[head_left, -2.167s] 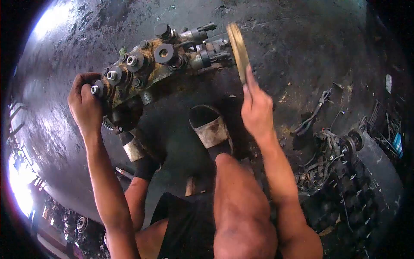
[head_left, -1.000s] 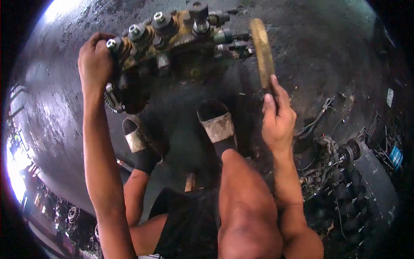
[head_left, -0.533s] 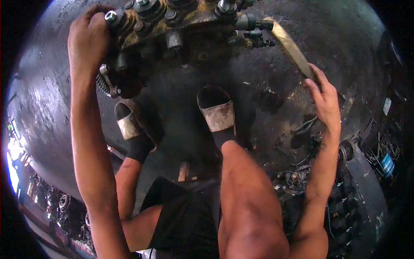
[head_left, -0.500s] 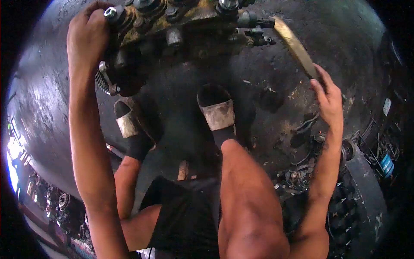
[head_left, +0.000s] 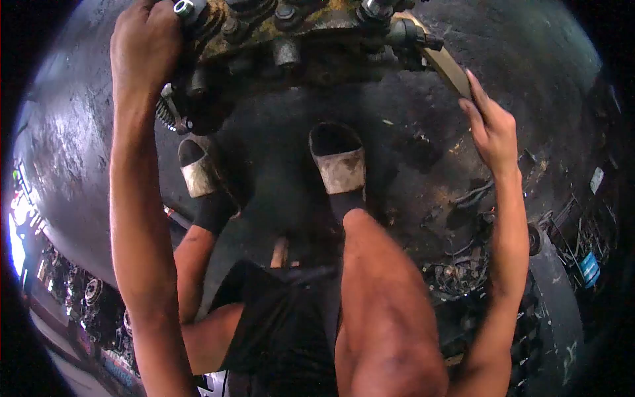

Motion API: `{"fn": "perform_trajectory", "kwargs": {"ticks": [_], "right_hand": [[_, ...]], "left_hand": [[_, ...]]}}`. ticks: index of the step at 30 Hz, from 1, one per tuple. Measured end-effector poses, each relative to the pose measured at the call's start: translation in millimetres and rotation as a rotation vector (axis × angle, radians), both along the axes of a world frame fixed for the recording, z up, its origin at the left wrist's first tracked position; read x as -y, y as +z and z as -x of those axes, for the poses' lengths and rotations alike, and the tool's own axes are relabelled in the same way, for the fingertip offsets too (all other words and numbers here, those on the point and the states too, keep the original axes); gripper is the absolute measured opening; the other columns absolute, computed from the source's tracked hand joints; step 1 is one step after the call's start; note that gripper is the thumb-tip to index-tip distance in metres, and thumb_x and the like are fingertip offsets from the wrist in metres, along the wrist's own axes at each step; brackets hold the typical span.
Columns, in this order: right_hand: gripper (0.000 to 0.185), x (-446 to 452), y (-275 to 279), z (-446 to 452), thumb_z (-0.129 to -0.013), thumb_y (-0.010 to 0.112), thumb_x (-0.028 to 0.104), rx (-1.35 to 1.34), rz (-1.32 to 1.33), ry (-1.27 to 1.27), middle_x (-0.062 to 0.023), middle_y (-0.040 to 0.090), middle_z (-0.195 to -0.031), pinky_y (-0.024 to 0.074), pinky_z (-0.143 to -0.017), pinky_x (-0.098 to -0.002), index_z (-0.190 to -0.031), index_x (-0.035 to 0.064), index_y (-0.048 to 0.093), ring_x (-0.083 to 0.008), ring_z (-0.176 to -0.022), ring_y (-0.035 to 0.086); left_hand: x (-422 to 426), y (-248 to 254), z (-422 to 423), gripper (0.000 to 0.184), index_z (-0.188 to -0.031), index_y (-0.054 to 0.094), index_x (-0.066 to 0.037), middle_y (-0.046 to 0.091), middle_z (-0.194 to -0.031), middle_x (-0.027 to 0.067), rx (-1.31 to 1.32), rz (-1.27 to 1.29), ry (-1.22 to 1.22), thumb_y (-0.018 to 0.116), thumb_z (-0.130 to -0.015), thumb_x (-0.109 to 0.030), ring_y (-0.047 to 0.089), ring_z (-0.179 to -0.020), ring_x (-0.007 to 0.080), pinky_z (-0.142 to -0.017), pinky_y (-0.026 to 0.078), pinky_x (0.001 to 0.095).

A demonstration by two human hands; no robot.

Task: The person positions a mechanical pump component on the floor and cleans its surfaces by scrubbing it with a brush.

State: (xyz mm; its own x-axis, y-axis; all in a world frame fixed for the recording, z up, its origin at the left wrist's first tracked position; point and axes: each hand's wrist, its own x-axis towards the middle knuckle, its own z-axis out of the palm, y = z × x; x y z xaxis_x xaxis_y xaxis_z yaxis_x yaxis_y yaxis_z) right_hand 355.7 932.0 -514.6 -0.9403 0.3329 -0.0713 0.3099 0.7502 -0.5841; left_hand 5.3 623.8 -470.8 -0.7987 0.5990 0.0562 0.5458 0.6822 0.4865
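At the top lies a greasy metal machine part (head_left: pixel 288 51) with bolt heads, round ports and yellowish staining. My left hand (head_left: pixel 145 43) is closed at its left end, next to a shiny hollow fitting (head_left: pixel 184 8); its fingertips are partly hidden. On the right, my right hand (head_left: pixel 491 129) pinches the lower end of a flat tan bar (head_left: pixel 448 71) between thumb and fingers. The bar's upper part runs behind a dark cylindrical fitting (head_left: pixel 413 34) at the part's right end. Whether the bar touches the part, I cannot tell. A coil spring (head_left: pixel 167 114) hangs below the left end.
My slippered feet (head_left: pixel 340 169) stand on the dark, oily floor (head_left: pixel 397 198) below the part. Cables and small metal scraps (head_left: pixel 456 278) lie at right. A blue packet (head_left: pixel 589 269) sits among debris at far right, and more machine parts (head_left: pixel 92 291) line the lower left.
The bar has shifted up and left, its upper end now behind the fitting on the part's right end. My right hand has moved slightly left with it. My left hand keeps its hold.
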Motion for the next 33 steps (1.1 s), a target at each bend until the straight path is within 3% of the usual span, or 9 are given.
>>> {"fn": "perform_trajectory", "kwargs": {"ticks": [1, 5, 7, 8, 18, 20, 23, 28, 33], "right_hand": [[0.046, 10, 3, 6, -0.093, 0.065, 0.015, 0.017, 0.001, -0.013, -0.0224, 0.068, -0.094, 0.0525, -0.074, -0.036, -0.138, 0.0138, 0.056, -0.0346, -0.081, 0.068], [0.046, 35, -7, 8, -0.093, 0.066, 0.015, -0.08, -0.072, -0.111, -0.0235, 0.066, -0.092, 0.0527, -0.073, -0.0356, -0.138, 0.0131, 0.056, -0.0352, -0.08, 0.068], [0.048, 38, 9, -27, -0.092, 0.066, 0.016, 0.0, -0.045, -0.136, -0.0235, 0.067, -0.092, 0.0531, -0.074, -0.0359, -0.139, 0.0122, 0.055, -0.0348, -0.081, 0.069], [0.048, 34, 11, -47, -0.092, 0.067, 0.016, 0.043, -0.081, -0.151, -0.0233, 0.067, -0.092, 0.0533, -0.074, -0.0362, -0.139, 0.0118, 0.054, -0.035, -0.082, 0.069], [0.038, 22, 1, 0, -0.095, 0.064, 0.023, -0.027, -0.087, -0.259, -0.0223, 0.069, -0.093, 0.0529, -0.074, -0.0381, -0.128, 0.0054, 0.061, -0.0333, -0.083, 0.071], [0.03, 16, 19, -18, -0.095, 0.064, 0.023, 0.199, 0.105, -0.463, -0.0181, 0.068, -0.082, 0.0504, -0.067, -0.0343, -0.118, 0.0037, 0.066, -0.0227, -0.071, 0.067], [0.025, -26, 46, -41, -0.095, 0.064, 0.022, 0.287, 0.131, -0.404, -0.0058, 0.049, -0.062, 0.0381, -0.054, -0.0286, -0.09, -0.0017, 0.065, -0.0101, -0.058, 0.043], [0.022, -92, 90, -43, -0.092, 0.067, 0.019, 0.326, 0.047, -0.084, -0.0067, 0.046, -0.061, 0.0356, -0.051, -0.0307, -0.083, -0.0009, 0.064, -0.0113, -0.055, 0.042], [0.033, -52, 36, 26, -0.092, 0.069, 0.025, 0.508, 0.031, 0.095, -0.0137, 0.039, -0.058, 0.0352, -0.05, -0.0344, -0.077, -0.0024, 0.058, -0.0165, -0.052, 0.035]], "left_hand": [[9, -10, 8, 0.029, -0.103, 0.073, -0.007, 0.072, -0.105, 0.0134, -0.153, 0.166, -0.157, 0.05, -0.087, -0.013, 0.07, -0.091, 0.028, -0.083, 0.051, 0.0335], [6, -7, 7, 0.029, -0.103, 0.073, -0.007, 0.072, -0.105, 0.0122, 0.013, 0.039, 0.036, 0.051, -0.086, -0.014, 0.07, -0.091, 0.027, -0.083, 0.051, 0.0331], [14, -14, 15, 0.031, -0.104, 0.073, -0.008, 0.073, -0.102, 0.0111, -0.405, 0.132, -0.362, 0.049, -0.088, -0.018, 0.069, -0.089, 0.0238, -0.082, 0.051, 0.0322], [6, -3, 3, 0.029, -0.103, 0.073, -0.008, 0.073, -0.099, 0.0104, 0.063, -0.011, -0.027, 0.05, -0.087, -0.018, 0.068, -0.086, 0.0214, -0.081, 0.05, 0.0316], [14, 8, -39, 0.034, -0.099, 0.072, -0.002, 0.072, -0.095, 0.0154, -0.174, -0.054, -0.118, 0.042, -0.084, -0.012, 0.068, -0.088, 0.0277, -0.085, 0.05, 0.0353], [11, 18, -61, 0.034, -0.096, 0.07, 0.0, 0.071, -0.089, 0.0137, 0.08, -0.095, 0.15, 0.041, -0.083, -0.008, 0.066, -0.084, 0.0226, -0.083, 0.049, 0.0319], [15, 20, -72, 0.033, -0.095, 0.07, 0.002, 0.07, -0.088, 0.0118, 0.131, -0.151, 0.181, 0.04, -0.082, -0.005, 0.063, -0.084, 0.0176, -0.083, 0.047, 0.0291], [30, 16, -87, 0.033, -0.095, 0.067, 0.005, 0.071, -0.097, 0.0123, 0.25, -0.313, 0.254, 0.038, -0.08, -0.001, 0.064, -0.092, 0.0178, -0.087, 0.048, 0.0292], [48, 17, -107, 0.034, -0.096, 0.064, 0.008, 0.07, -0.102, 0.0165, 0.283, -0.347, 0.254, 0.035, -0.079, 0.002, 0.065, -0.1, 0.0215, -0.093, 0.048, 0.0314]]}}
